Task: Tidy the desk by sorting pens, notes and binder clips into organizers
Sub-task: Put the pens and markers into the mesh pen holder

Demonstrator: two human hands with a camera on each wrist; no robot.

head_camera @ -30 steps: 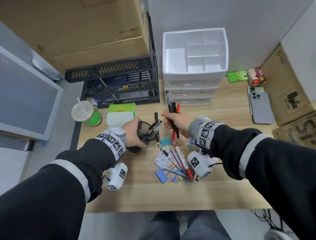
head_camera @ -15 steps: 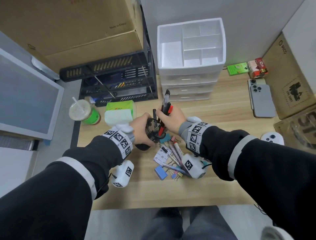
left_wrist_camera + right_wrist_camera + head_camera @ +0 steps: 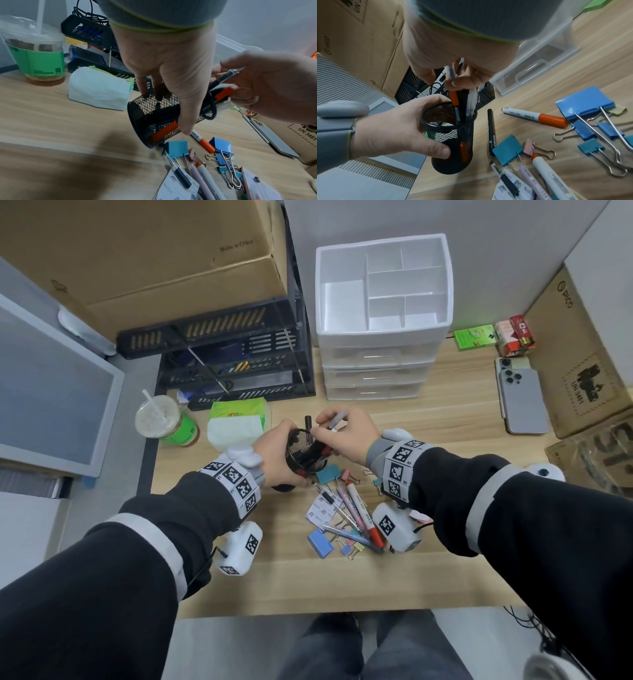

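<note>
- Left hand (image 3: 274, 455) wrapped round a black mesh pen cup (image 3: 452, 136), thumb on one side and fingers on the other, cup tilted and lifted off the desk.
- Right hand (image 3: 346, 436) pinched on a bundle of pens (image 3: 462, 94), thumb pressed against them, their lower ends already inside the cup; an orange-capped one visible through the mesh.
- Just beside the cup on the wooden desk (image 3: 445, 570): a loose black pen (image 3: 491, 129), an orange-capped white marker (image 3: 534, 117), a teal binder clip (image 3: 507, 149) and a small pink clip (image 3: 529, 147).
- Nearer the person than the cup: more pens lying over small "Notes" pads (image 3: 322, 511), with blue binder clips (image 3: 585, 102) scattered around.
- Behind the cup: a white drawer organizer (image 3: 382, 285) with an open compartmented top, against the grey wall.
- Left of the cup: a tissue pack (image 3: 236, 426), an iced drink cup with green sleeve (image 3: 164, 419), a black tiered tray rack (image 3: 222, 364) under a cardboard box (image 3: 137, 254).
- Far right of the cup: a smartphone (image 3: 522, 397) lying flat, beside cardboard.
</note>
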